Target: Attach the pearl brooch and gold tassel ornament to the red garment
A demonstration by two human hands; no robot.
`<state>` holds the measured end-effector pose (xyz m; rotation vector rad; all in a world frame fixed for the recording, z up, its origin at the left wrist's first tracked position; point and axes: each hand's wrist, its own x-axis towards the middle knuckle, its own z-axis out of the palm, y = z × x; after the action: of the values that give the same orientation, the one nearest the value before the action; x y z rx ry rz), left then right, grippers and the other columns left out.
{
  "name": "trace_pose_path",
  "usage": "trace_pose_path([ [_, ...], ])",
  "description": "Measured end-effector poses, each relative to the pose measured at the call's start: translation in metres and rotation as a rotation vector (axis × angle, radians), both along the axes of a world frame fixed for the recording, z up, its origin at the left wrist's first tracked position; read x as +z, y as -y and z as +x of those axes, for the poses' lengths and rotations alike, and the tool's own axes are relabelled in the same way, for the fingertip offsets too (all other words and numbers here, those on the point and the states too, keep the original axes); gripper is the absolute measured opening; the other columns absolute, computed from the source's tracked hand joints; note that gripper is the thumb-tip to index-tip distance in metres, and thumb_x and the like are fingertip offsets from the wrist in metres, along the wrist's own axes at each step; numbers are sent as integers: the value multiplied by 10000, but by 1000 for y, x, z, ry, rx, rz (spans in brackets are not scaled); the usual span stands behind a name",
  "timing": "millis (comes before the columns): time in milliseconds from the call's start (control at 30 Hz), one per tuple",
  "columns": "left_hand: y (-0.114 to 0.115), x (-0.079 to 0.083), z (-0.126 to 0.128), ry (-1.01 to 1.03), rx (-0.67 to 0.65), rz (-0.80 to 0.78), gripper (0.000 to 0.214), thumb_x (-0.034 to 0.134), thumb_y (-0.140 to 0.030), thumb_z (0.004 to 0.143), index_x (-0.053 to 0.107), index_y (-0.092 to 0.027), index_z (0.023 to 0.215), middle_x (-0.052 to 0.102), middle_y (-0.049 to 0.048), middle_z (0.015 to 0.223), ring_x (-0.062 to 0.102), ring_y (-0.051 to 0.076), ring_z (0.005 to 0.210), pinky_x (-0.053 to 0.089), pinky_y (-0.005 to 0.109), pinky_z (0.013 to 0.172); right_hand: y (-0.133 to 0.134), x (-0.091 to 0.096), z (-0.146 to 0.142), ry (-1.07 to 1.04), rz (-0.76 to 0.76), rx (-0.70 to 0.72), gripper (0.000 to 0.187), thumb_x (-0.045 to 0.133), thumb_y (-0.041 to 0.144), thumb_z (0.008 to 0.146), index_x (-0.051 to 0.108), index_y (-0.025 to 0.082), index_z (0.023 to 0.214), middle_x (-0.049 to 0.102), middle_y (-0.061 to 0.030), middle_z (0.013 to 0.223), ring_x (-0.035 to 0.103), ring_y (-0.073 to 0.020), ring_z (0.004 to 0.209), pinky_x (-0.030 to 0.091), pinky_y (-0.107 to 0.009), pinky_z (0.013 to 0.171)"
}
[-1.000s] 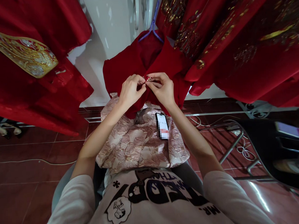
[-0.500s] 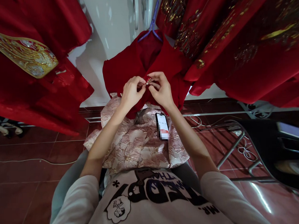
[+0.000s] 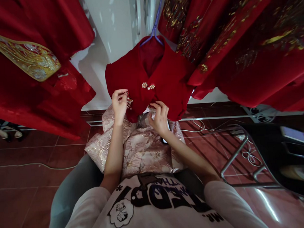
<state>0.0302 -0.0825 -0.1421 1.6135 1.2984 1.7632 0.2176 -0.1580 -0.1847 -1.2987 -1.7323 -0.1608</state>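
A red cropped garment with a V neck hangs in front of me, its front joined by a pearl flower clasp. Between the thumb and fingers of my left hand is a beaded tassel ornament, lying against the garment's left side. Whether it is fixed to the cloth cannot be seen. My right hand is at the garment's lower front edge, fingers bent and curled; a small beaded-looking bit shows under them, too hidden to name. Pink-and-gold brocade cloth covers my lap.
A blue hanger carries the garment. Red gowns with gold trim hang on the left and right. A black chair holds a phone and a box. A phone on my lap is mostly covered by my right hand.
Both hands have left the clasp, which now shows fully. My left hand has moved left and down to the tassel ornament; my right hand has dropped to the lower edge, over the phone.
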Motion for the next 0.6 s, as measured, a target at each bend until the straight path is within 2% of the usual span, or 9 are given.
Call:
trace_pose_path([
  [133,-9,-15,-9,26,-13,-96,178,609,-39,864,568,-210,884,688,17,922,687,124,851,559,238,815,-27,-20,20,-7,-121,-150,436,485,155,853,588,137,1276,526,-202,1287,525,-302,1196,421,-538,1057],
  [233,-10,-24,-7,45,-86,-170,192,614,-41,856,529,-209,893,668,11,905,684,110,811,559,227,781,-47,-18,41,-144,-22,-147,345,483,262,901,590,139,1205,567,-183,1187,564,-279,1148,460,-501,1029],
  [300,-10,-26,-6,35,-124,-176,185,609,-47,862,532,-207,915,670,15,920,689,112,838,561,228,787,-52,-8,54,-287,70,-103,315,437,335,962,568,155,1185,592,-152,1131,604,-238,1092,497,-445,995],
  [400,-7,-25,-4,5,-147,-166,200,611,-30,852,555,-202,936,686,23,936,695,119,871,563,227,787,-47,16,68,-433,91,5,292,414,407,1017,578,185,1115,629,-99,1065,646,-182,1008,529,-372,950],
  [467,-5,-23,-2,-1,-181,-161,204,611,-26,854,566,-200,951,700,24,938,706,121,874,567,229,785,-41,34,75,-468,87,76,280,452,430,1020,591,193,1076,643,-79,1037,658,-162,974,540,-342,929],
  [600,-2,-18,0,18,-219,-108,188,592,-39,871,593,-201,966,724,25,957,725,124,917,581,240,821,-33,63,77,-491,93,153,283,502,461,1017,587,211,1120,639,-70,1070,670,-147,948,562,-318,885],
])
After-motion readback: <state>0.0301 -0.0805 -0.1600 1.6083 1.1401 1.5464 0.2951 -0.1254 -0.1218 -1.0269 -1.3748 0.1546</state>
